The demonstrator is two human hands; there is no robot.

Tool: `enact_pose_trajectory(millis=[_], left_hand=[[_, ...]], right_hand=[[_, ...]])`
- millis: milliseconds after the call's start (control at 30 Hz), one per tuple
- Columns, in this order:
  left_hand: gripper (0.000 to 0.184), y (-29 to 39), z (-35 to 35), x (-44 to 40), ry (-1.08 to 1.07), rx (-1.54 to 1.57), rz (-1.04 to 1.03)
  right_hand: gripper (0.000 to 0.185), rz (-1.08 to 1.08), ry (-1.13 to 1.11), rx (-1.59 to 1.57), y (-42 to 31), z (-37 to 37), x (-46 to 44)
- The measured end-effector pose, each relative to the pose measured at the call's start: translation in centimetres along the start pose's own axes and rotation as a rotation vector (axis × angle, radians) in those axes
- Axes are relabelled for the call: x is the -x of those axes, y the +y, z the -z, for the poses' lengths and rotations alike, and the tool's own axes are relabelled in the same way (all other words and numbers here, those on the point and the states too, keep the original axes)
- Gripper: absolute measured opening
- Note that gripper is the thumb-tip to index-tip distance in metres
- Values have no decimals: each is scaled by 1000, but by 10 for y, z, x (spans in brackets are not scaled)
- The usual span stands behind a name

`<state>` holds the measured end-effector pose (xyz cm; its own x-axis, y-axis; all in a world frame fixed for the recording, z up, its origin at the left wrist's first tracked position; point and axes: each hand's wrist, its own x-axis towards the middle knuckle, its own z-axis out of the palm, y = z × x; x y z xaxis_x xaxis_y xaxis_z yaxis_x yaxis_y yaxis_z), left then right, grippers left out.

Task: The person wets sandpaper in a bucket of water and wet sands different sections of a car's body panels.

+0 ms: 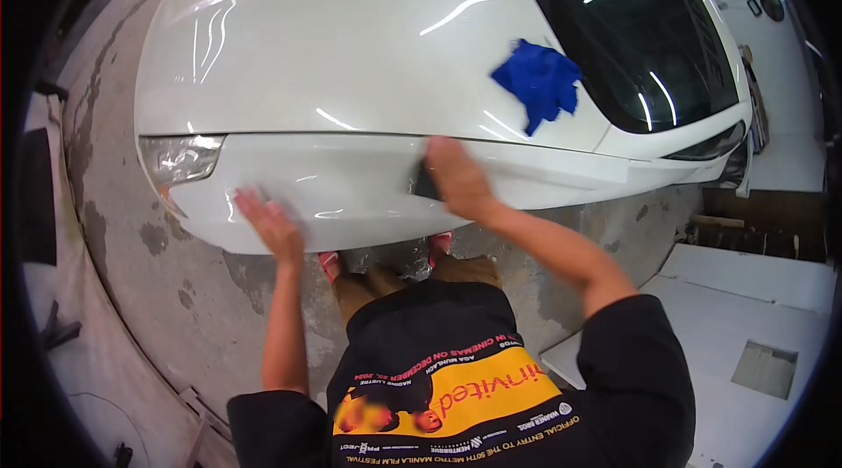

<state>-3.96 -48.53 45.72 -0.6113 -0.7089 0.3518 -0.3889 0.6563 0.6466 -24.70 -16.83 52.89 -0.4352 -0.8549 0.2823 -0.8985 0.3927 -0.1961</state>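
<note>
A white car fills the upper part of the head view, its glossy fender [368,178] directly in front of me. My left hand [270,224] is at the fender near the headlight [181,159], its fingers stretched out and slightly blurred, with nothing in it. Farther right, my right hand [458,177] presses a small dark pad [426,182] against the fender; motion smears the fingers, and they hide part of the pad. A crumpled blue cloth [538,82] lies on the hood [351,47] close to the windshield.
The dark windshield [649,38] is at the upper right. A white panel [737,310] with a square cutout is at the lower right. Stained concrete floor [237,292] surrounds the car. My feet in red footwear [440,244] stand by the fender's lower edge.
</note>
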Motion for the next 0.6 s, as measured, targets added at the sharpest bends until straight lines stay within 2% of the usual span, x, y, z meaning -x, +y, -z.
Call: enact_pose_trajectory(millis=[100,167,267,333,400,433,467,533,567,600], left_hand=[[57,120,-59,6,-64,96,-137],[59,147,-83,28,-104,4,-108],[62,175,-117,33,-1,-81,-34],[64,186,-130,42,28,-97,13],[68,200,-145,56,46,-103,20],[68,208,-155,60,54,-89,12],[69,216,-163,69,60,-78,8],[68,237,-166,94,21,-65,-37],[67,247,-169,110,-59,-81,-92],[66,251,-168,127,-149,-103,-148]], right_hand=[[63,135,43,-17,-22,-11,-35],[63,205,-4,-130,22,12,1],[63,185,-81,-17,118,95,93],[63,142,-106,2,148,118,129],[63,73,-88,-31,143,114,143],[62,57,37,-125,128,95,130],[60,-13,69,-256,111,81,111],[57,79,159,-186,82,48,81],[57,130,137,-46,77,57,75],[57,155,137,-155,91,57,83]])
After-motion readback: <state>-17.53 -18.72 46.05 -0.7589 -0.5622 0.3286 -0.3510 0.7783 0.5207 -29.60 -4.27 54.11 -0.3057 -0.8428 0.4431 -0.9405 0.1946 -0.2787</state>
